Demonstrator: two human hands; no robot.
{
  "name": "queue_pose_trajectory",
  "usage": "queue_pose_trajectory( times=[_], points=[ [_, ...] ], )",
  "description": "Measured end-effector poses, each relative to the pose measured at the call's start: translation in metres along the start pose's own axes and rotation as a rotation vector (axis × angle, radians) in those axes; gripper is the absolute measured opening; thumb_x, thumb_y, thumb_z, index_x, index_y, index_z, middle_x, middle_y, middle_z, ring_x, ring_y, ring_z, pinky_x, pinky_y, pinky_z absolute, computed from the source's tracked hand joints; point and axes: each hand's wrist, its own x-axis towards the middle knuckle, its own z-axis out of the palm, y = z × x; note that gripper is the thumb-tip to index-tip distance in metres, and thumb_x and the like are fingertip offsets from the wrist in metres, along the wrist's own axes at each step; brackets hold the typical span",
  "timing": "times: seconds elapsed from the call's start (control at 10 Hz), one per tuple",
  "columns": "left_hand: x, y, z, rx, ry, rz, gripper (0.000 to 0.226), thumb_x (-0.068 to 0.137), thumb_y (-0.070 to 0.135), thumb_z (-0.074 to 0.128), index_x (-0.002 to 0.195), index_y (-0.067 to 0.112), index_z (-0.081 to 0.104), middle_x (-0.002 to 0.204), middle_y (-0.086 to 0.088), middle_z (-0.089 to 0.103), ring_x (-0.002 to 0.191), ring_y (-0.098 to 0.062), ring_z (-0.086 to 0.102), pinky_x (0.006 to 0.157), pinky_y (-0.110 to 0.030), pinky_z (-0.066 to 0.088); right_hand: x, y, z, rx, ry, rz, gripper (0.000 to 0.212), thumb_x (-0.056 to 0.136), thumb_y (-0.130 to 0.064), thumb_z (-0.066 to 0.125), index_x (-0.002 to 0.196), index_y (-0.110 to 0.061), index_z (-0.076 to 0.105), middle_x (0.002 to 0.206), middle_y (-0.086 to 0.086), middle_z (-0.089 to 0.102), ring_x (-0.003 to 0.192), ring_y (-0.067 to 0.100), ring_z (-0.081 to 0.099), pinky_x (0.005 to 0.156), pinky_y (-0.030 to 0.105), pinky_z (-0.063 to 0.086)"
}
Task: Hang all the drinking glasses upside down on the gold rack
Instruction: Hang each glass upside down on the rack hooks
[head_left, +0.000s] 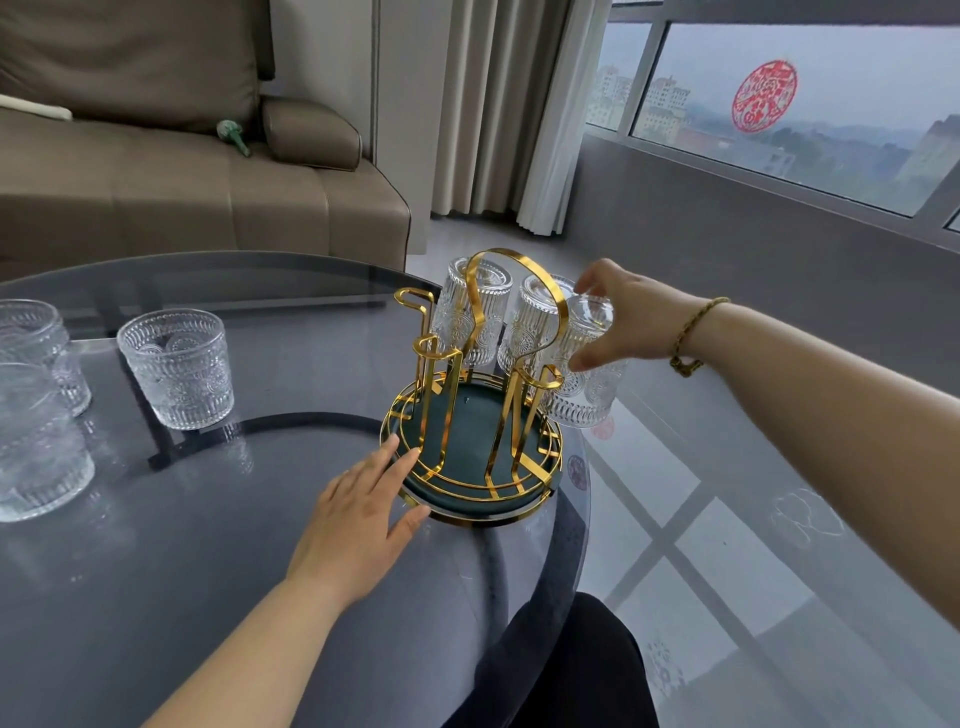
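A round smoked-glass tabletop (218, 545) fills the lower left, and the gold rack (470, 410) stands near its right edge on a dark green round tray with gold rails. The left hand (363, 512) lies flat and open on the tabletop, fingers spread, its fingertips touching the near-left rim of the rack's base; it holds nothing. The right hand (621, 317) reaches in from the right and grips an upside-down glass (584, 364) by its upper part, thumb low and fingers over the top, at the rack's right side, against a gold prong. Whether this glass already sits on the prong cannot be told. Two more inverted glasses (470, 317) hang on the rack behind the handle loop. Three upright glasses (176, 366) stand well apart from both hands, at the left of the tabletop.
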Motion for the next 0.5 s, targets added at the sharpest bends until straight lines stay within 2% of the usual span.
queue_pose_trajectory(
  times=[0.5],
  points=[
    [0.000,-0.001,0.000,0.002,-0.002,0.004,0.060,0.089,0.051,0.028,0.139,0.034,0.000,0.154,0.007,-0.006,0.141,-0.014,0.002,0.115,-0.035,0.007,0.004,0.005,0.017,0.012,0.002,-0.004,0.078,0.061,-0.034,0.075,0.124,-0.012,0.033,0.132,0.011,0.041,0.117,0.026,0.041,0.098,0.037,0.039]
  ],
)
